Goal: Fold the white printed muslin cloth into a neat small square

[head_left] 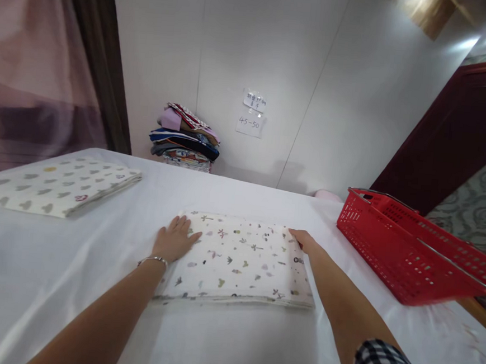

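In front of me a folded white cloth [241, 260] with small printed plants and birds lies flat, its layered edge facing me. My left hand [175, 238] rests on its left side, palm down and fingers spread. At the far right corner my right hand [304, 242] is closed on the cloth's edge, with some of its fingers hidden. A second folded cloth [57, 184], cream with grey cloud-like shapes, lies to the left, apart from both hands.
A red plastic basket [414, 251] stands on the right of the white-covered table [230, 343]. Against the wall at the back is a stack of folded fabrics [187, 138]. Paper notes [250, 122] hang above the table, and a pinkish curtain [37, 65] hangs at left.
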Demonstrator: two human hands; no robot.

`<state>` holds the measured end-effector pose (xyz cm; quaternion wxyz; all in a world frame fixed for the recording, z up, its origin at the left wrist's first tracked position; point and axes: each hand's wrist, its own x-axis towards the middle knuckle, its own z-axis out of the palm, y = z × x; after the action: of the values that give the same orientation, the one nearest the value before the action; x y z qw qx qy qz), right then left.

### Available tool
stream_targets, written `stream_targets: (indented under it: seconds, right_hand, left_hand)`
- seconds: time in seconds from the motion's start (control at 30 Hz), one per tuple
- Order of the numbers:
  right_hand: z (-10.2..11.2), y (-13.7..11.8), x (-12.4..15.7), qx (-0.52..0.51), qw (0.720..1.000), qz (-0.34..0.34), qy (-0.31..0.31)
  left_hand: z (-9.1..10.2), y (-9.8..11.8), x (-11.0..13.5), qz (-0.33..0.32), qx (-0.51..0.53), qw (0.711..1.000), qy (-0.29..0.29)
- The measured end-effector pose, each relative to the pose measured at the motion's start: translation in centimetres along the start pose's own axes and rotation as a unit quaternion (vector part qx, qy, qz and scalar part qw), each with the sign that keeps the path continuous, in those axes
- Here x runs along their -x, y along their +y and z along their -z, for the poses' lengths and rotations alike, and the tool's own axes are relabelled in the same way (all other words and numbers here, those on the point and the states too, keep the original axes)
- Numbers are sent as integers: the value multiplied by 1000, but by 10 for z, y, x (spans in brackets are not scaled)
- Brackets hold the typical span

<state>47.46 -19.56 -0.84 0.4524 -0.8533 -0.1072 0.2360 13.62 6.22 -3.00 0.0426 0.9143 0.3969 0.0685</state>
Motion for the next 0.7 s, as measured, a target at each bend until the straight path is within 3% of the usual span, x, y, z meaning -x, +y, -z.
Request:
stream_targets:
  seconds: [0.17,0.4,0.7]
  right_hand:
    - [-1,1,-2,13,1000,4,22]
    - [-13,11,-9,123,981,74,127]
    - [-2,6,-5,187,974,92,93]
  left_hand:
    - [2,1,1,4,8,1000,-8]
    - [-1,0,0,-3,5,1000,-6]
    - [7,4,5,5,16,1000,-20]
